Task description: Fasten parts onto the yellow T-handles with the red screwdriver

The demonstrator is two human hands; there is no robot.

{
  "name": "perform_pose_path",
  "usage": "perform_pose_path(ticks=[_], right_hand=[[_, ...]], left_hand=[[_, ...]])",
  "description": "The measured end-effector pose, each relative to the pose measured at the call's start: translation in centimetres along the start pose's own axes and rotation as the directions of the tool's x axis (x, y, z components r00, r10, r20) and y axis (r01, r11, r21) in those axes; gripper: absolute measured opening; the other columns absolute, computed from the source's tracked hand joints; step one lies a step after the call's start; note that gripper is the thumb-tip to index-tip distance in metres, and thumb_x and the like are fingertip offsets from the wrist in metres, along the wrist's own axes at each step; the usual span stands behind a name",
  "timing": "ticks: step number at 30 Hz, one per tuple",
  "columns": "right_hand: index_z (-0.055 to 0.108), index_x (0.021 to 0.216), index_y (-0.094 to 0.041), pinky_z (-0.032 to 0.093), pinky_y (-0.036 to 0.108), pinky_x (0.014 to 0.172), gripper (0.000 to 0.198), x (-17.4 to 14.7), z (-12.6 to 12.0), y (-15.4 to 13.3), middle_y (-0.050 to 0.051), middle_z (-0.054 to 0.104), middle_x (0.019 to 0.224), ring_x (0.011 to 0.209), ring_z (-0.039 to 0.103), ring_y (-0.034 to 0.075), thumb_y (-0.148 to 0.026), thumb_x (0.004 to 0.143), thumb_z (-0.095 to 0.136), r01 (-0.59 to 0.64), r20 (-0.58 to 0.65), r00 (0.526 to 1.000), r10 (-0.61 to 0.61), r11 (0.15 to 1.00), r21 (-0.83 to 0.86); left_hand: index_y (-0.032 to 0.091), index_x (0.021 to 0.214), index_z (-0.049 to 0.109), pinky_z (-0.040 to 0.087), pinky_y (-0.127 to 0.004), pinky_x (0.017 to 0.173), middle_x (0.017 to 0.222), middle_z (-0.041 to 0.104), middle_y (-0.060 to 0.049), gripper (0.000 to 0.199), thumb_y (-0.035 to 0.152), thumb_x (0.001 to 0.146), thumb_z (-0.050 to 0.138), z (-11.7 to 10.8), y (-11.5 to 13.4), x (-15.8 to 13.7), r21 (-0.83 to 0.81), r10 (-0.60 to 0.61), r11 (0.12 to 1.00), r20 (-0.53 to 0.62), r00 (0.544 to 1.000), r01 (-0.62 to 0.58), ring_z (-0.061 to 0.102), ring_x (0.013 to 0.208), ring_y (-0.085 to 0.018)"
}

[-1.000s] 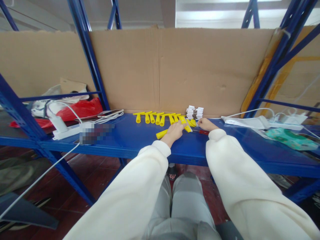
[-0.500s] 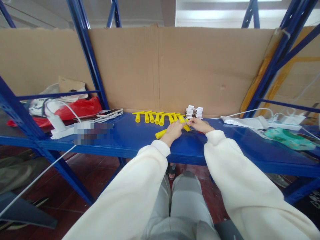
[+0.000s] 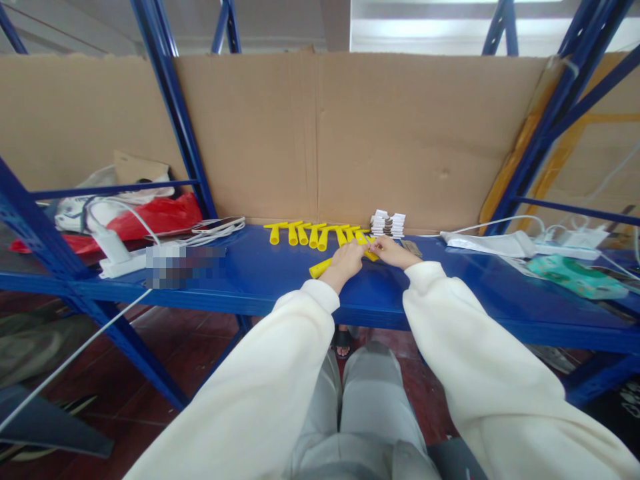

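Observation:
My left hand (image 3: 347, 259) is closed round a yellow T-shaped plastic tool (image 3: 320, 269), whose thick round end sticks out to the left, tilted toward me. Close beside it, my right hand (image 3: 391, 251) has its fingertips pinched together at the tool's far end; what they grip is too small to make out. Behind my hands, several like yellow T-shaped tools (image 3: 293, 235) lie in a row along the cardboard, their round ends facing me. Small white pieces (image 3: 388, 224) are stacked in two columns behind my right hand. A flat greyish piece (image 3: 411, 249) lies just right of that hand.
The blue shelf (image 3: 260, 273) is backed by a cardboard sheet (image 3: 380, 133), with blue posts (image 3: 183, 113) at the sides. At left are a power strip (image 3: 123, 265), cables and a red bag (image 3: 160, 217). At right lie a white packet (image 3: 487, 243) and a green pack (image 3: 575, 277).
My right hand has shifted slightly left, closer to my left hand, uncovering the flat greyish piece. My left hand still holds the yellow tool in nearly the same place.

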State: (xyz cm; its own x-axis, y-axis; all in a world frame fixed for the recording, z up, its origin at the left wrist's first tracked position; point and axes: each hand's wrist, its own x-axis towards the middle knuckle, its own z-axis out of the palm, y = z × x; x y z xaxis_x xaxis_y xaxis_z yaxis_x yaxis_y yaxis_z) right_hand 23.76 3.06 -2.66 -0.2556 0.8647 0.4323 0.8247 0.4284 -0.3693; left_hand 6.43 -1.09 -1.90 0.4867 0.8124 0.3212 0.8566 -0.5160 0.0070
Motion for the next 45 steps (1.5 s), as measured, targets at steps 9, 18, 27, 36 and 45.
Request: perform_pose_path(ticks=[9, 18, 27, 36, 45], right_hand=[[0.06, 0.068, -0.021, 0.047, 0.03, 0.081, 0.02, -0.3, 0.3, -0.5, 0.005, 0.067, 0.08, 0.081, 0.059, 0.019, -0.022, 0.088, 0.057, -0.048, -0.035, 0.998, 0.049, 0.999, 0.024], [0.057, 0.075, -0.022, 0.048, 0.033, 0.085, 0.011, -0.5, -0.2, 0.8, 0.006, 0.068, 0.088, 0.086, 0.061, 0.021, -0.019, 0.085, 0.051, -0.116, -0.116, 0.985, 0.125, 0.99, 0.08], [0.062, 0.096, -0.02, 0.046, 0.035, 0.085, 0.016, -1.6, -0.7, -0.2, 0.016, 0.071, 0.106, 0.103, 0.064, 0.029, -0.013, 0.09, 0.05, -0.209, -0.248, 0.957, 0.147, 0.947, -0.245], [0.064, 0.103, -0.018, 0.049, 0.039, 0.087, 0.02, -1.3, -0.9, 0.7, 0.019, 0.073, 0.109, 0.102, 0.067, 0.031, -0.015, 0.089, 0.051, -0.229, -0.262, 0.95, 0.169, 0.949, -0.219], [0.062, 0.084, -0.02, 0.052, 0.036, 0.081, 0.007, -0.7, -3.3, 3.9, 0.01, 0.072, 0.086, 0.084, 0.065, 0.024, -0.024, 0.081, 0.057, -0.231, -0.358, 0.899, 0.255, 0.967, 0.109]], left_hand=[[0.025, 0.147, 0.057, 0.053, -0.036, 0.1, 0.131, 0.065, -0.016, 0.052, 0.011, 0.099, 0.042, -0.3, 0.0, -0.1, -0.008, -0.007, 1.0, 0.008, 1.0, 0.007, 0.068, 0.118, -0.026], [0.025, 0.143, 0.061, 0.053, -0.036, 0.1, 0.129, 0.066, -0.014, 0.048, 0.014, 0.099, 0.044, 0.2, -0.7, 0.2, 0.007, -0.01, 1.0, 0.045, 0.999, 0.01, 0.067, 0.118, -0.026], [0.026, 0.143, 0.061, 0.053, -0.036, 0.1, 0.129, 0.065, -0.015, 0.047, 0.014, 0.1, 0.044, 0.1, -0.7, 0.1, 0.024, -0.002, 1.0, 0.052, 0.999, 0.0, 0.067, 0.12, -0.026], [0.027, 0.142, 0.062, 0.054, -0.036, 0.099, 0.128, 0.066, -0.015, 0.047, 0.014, 0.099, 0.045, 0.4, -0.8, 0.2, 0.01, 0.0, 1.0, 0.034, 0.999, 0.0, 0.068, 0.118, -0.027], [0.027, 0.141, 0.063, 0.053, -0.035, 0.1, 0.13, 0.066, -0.013, 0.047, 0.014, 0.1, 0.044, 0.6, -0.8, 0.3, 0.016, -0.001, 1.0, 0.036, 0.999, 0.001, 0.067, 0.119, -0.025]])
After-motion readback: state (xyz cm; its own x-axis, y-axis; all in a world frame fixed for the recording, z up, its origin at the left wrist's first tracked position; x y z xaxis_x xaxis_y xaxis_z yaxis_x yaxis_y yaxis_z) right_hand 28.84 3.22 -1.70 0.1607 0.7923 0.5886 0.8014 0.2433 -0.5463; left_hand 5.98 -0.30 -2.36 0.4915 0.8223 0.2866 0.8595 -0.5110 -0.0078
